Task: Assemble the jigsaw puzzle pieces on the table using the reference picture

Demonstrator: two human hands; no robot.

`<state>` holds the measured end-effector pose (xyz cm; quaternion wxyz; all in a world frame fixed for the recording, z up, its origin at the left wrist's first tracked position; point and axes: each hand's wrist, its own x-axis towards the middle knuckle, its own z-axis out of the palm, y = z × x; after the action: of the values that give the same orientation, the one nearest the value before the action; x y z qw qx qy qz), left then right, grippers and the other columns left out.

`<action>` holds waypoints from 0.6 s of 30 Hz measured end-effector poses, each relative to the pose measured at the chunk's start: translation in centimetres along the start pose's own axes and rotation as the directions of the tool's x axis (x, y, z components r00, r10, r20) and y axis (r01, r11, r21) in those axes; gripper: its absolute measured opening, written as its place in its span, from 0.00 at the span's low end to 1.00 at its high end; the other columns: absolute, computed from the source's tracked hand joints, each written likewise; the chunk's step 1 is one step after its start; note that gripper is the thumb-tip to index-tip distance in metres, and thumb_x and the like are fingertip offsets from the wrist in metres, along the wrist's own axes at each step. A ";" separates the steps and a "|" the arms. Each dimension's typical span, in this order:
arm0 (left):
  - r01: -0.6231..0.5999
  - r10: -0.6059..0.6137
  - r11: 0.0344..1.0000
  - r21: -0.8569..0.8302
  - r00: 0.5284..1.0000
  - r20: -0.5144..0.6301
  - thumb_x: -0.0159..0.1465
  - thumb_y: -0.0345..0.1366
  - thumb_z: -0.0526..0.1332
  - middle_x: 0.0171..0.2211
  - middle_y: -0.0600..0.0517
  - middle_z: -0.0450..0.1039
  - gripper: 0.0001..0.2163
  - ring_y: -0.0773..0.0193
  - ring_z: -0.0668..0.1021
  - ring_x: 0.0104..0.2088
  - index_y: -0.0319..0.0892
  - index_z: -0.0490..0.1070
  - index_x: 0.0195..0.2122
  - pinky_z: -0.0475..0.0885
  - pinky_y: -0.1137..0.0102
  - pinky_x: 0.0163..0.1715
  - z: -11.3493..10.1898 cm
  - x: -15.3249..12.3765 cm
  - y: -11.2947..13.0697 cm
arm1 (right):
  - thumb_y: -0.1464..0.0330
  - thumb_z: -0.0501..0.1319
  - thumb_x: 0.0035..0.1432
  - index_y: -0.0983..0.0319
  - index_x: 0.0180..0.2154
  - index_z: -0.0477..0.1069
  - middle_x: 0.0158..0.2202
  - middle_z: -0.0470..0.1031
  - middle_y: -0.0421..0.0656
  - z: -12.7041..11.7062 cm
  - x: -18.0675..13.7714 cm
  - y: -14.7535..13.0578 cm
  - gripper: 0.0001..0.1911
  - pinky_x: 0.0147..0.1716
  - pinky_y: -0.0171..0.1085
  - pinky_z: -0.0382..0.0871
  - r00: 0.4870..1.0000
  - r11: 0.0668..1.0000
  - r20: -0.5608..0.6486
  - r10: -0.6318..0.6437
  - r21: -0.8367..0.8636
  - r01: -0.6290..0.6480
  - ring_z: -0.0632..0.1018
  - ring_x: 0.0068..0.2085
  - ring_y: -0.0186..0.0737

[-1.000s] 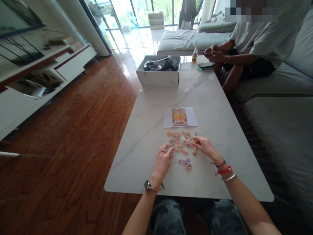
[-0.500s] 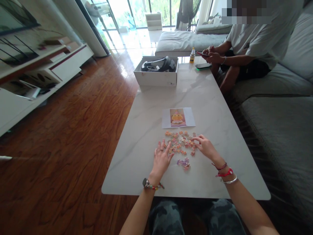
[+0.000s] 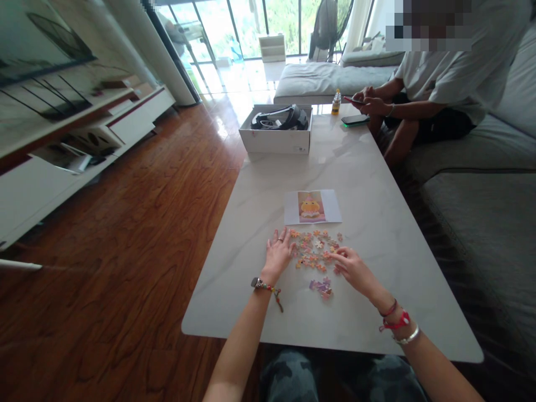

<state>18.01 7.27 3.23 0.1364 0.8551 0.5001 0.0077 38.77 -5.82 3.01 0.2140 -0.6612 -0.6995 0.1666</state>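
Observation:
Many small jigsaw puzzle pieces [image 3: 318, 244] in orange, pink and white lie loosely spread on the white marbled table [image 3: 234, 268]. At their left edge rests my left hand [image 3: 278, 254], fingers spread and pointing away from me, with the fingertips at the outer pieces. My right hand [image 3: 354, 271] reaches in from the right, fingers stretched out and touching pieces at that side. A smaller cluster of purple and pink puzzle pieces [image 3: 321, 287] lies nearer to me, between the hands. Beyond the pieces is a sheet of paper [image 3: 333, 206] printed with a yellow cartoon figure.
A white box [image 3: 274, 142] holding a black headset [image 3: 280, 118] stands toward the table's far end. A small bottle [image 3: 336, 103] and a phone [image 3: 355, 119] are at the far right. A person [image 3: 448, 78] sits on the grey sofa [image 3: 481, 218], holding another phone.
My left hand has moved up along the left edge of the pieces. My right hand has shifted lower beside them. The camera view has tilted slightly.

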 end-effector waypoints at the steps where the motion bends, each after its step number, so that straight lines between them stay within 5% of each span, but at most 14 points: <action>1: -0.006 0.006 1.000 0.003 1.000 0.009 0.62 0.41 0.43 0.59 0.51 0.48 0.21 0.54 0.49 0.58 0.50 0.48 0.57 0.54 0.52 0.51 -0.1 0.1 -0.2 | 0.72 0.55 0.51 0.55 0.45 0.66 0.41 0.65 0.45 0.0 -0.5 0.2 0.18 0.42 0.40 0.65 1.000 1.000 -0.015 0.010 -0.001 -0.010 0.68 0.43 0.41; 7: -0.154 0.153 0.988 0.015 0.988 0.023 0.62 0.39 0.44 0.57 0.55 0.51 0.20 0.57 0.50 0.58 0.54 0.48 0.56 0.53 0.53 0.52 -0.2 -0.3 -0.5 | 0.69 0.52 0.54 0.55 0.44 0.67 0.42 0.66 0.46 0.8 -1.8 1.0 0.14 0.40 0.41 0.66 0.999 0.997 -0.044 0.016 -0.078 -0.020 0.68 0.43 0.44; 18: -0.093 0.093 0.995 0.026 0.996 0.001 0.62 0.42 0.44 0.59 0.54 0.48 0.19 0.53 0.51 0.58 0.56 0.49 0.55 0.55 0.53 0.51 0.1 -2.3 -0.9 | 0.70 0.52 0.53 0.57 0.45 0.66 0.41 0.65 0.46 1.5 0.8 1.5 0.15 0.41 0.41 0.65 0.994 0.989 -0.086 0.063 -0.132 -0.074 0.67 0.43 0.44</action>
<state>16.10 5.66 3.21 0.1246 0.8791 0.4600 0.0078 39.27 -4.81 1.07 0.1914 -0.7039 -0.6768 0.0992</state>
